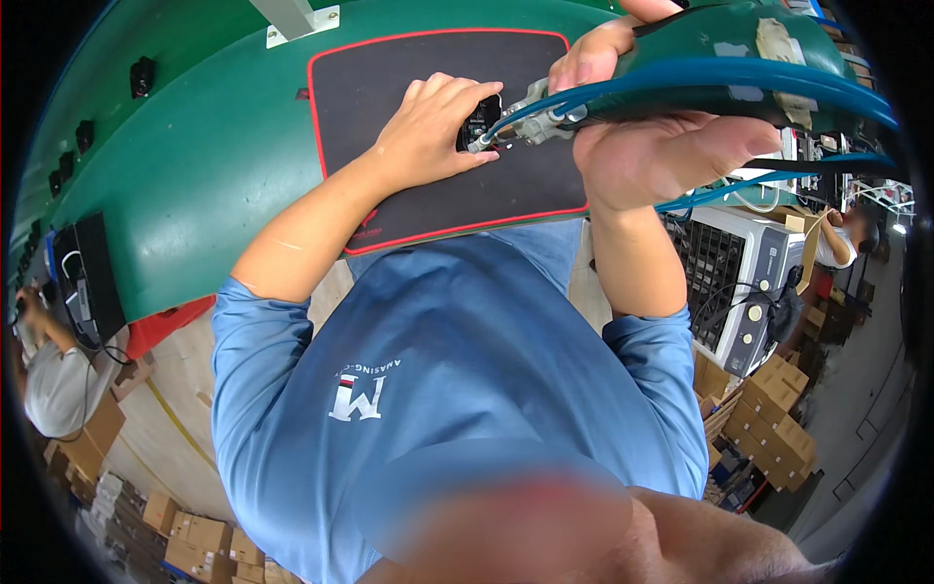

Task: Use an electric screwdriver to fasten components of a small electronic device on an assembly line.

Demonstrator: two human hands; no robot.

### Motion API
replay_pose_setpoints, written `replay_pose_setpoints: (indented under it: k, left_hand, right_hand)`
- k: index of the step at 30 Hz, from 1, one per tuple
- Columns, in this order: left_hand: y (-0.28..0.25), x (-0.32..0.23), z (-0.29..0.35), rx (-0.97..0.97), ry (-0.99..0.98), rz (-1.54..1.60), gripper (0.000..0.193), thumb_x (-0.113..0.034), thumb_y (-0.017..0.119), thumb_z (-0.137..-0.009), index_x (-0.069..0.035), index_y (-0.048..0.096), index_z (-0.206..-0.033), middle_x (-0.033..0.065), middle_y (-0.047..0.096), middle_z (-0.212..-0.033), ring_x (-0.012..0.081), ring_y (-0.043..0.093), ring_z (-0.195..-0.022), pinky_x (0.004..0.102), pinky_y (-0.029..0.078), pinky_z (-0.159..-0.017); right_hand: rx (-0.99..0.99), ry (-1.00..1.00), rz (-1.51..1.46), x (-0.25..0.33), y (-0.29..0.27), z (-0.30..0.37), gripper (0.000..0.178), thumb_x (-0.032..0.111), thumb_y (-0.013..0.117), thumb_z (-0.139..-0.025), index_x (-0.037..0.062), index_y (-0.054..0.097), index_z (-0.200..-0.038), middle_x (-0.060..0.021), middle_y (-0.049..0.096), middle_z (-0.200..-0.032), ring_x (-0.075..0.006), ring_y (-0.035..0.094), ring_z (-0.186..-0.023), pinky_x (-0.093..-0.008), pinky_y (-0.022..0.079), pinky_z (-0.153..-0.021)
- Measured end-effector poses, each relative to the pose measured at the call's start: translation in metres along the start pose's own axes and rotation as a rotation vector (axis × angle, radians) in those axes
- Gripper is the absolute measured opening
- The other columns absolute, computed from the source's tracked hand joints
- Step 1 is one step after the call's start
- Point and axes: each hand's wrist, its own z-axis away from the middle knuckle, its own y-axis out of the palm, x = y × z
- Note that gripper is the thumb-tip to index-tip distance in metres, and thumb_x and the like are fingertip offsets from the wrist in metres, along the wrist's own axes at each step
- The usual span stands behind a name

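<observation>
My left hand (424, 138) is closed round a small black part (479, 123) on the black mat (389, 83) with a red border. Its thumb and fingers grip the part at opposite sides, hiding some of it. My right hand (637, 165) is wrapped round a green power screwdriver (696, 49) with a grey metal nose (533, 122) and blue air hoses (720, 73). The nose points left, its tip at the black part between my left fingers. Whether the tip touches it, I cannot tell.
Several small black parts (143, 76) lie along the left of the green table (195, 204). A metal post foot (304, 27) stands at the back. A black box (89, 277) sits at the left edge. To the right are a white cooler (730, 273), stacked cartons (778, 389) and another person (839, 243).
</observation>
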Motion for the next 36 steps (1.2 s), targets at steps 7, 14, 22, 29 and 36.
replay_pose_setpoints:
  k: [7,14,22,29,36]
  left_hand:
    - [0.001,0.003,0.000,-0.005,0.005,-0.002,0.086,-0.040,0.090,-0.072,-0.012,0.054,-0.144,0.0068,0.062,-0.125,0.0283,0.054,-0.116,0.0417,0.039,-0.097]
    - [0.004,0.004,0.000,-0.035,0.018,0.001,0.086,-0.041,0.090,-0.072,-0.011,0.054,-0.145,0.0071,0.063,-0.124,0.0281,0.054,-0.116,0.0420,0.039,-0.097]
    - [0.004,0.006,-0.001,-0.049,0.044,0.004,0.087,-0.042,0.090,-0.073,-0.009,0.054,-0.145,0.0077,0.063,-0.124,0.0286,0.054,-0.115,0.0417,0.040,-0.097]
    - [0.001,0.002,-0.002,-0.004,0.000,0.016,0.087,-0.043,0.090,-0.072,-0.009,0.054,-0.144,0.0076,0.063,-0.124,0.0284,0.054,-0.114,0.0418,0.040,-0.097]
    - [0.001,0.002,-0.002,-0.016,0.014,0.010,0.087,-0.044,0.090,-0.073,-0.009,0.054,-0.144,0.0075,0.063,-0.123,0.0283,0.054,-0.114,0.0415,0.040,-0.096]
  right_hand:
    - [0.016,-0.007,0.024,0.003,0.000,0.002,0.116,0.098,0.043,-0.076,-0.0094,0.056,-0.118,-0.0143,0.062,-0.070,-0.0245,0.065,-0.061,-0.0359,0.057,-0.058]
    - [0.259,-0.076,0.246,-0.024,-0.059,0.001,0.102,0.095,0.028,-0.085,0.0002,0.058,-0.109,-0.0127,0.066,-0.082,-0.0217,0.064,-0.070,-0.0349,0.054,-0.066]
    - [0.139,-0.004,0.225,-0.027,-0.060,0.009,0.112,0.103,0.024,-0.073,0.0010,0.058,-0.105,-0.0131,0.067,-0.082,-0.0237,0.066,-0.068,-0.0372,0.057,-0.065]
    - [0.192,-0.075,0.181,-0.030,-0.064,0.003,0.110,0.102,0.028,-0.073,0.0012,0.063,-0.097,-0.0118,0.069,-0.077,-0.0229,0.068,-0.069,-0.0361,0.058,-0.066]
    - [0.171,-0.025,0.155,-0.031,-0.062,0.006,0.109,0.102,0.031,-0.072,0.0012,0.063,-0.100,-0.0121,0.069,-0.078,-0.0231,0.069,-0.070,-0.0349,0.058,-0.066]
